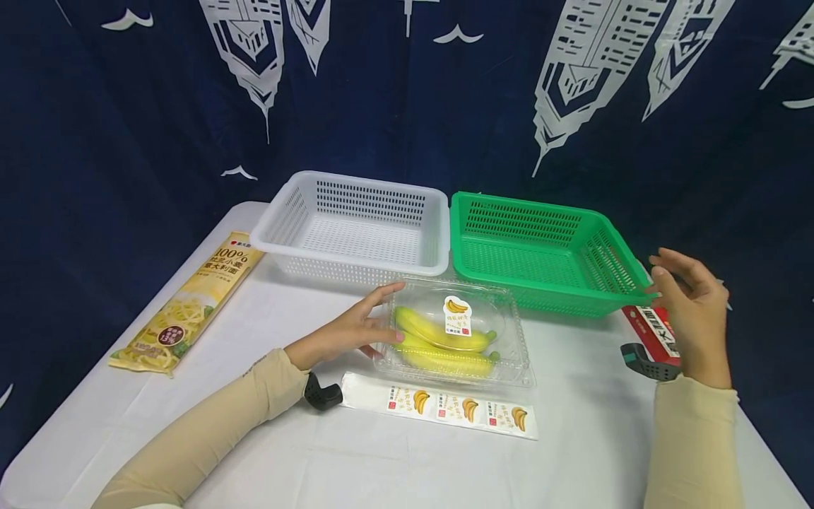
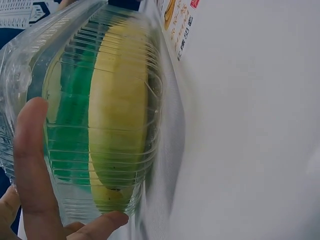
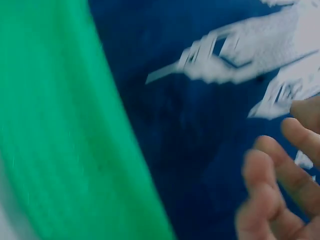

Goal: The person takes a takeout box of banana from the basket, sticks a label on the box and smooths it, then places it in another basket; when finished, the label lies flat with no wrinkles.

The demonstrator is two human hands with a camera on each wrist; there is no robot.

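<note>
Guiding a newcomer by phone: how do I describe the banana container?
On the white table, find the white basket and green basket, side by side. Just nearer the camera sits the clear plastic container, touched by the left hand. Unlike those baskets, it's see-through, with yellow bananas inside and a banana sticker on top.

My head feed shows soft, even light with small glints on the clear box; my wrist feeds look dimmer, and the green basket is badly blurred.
</note>
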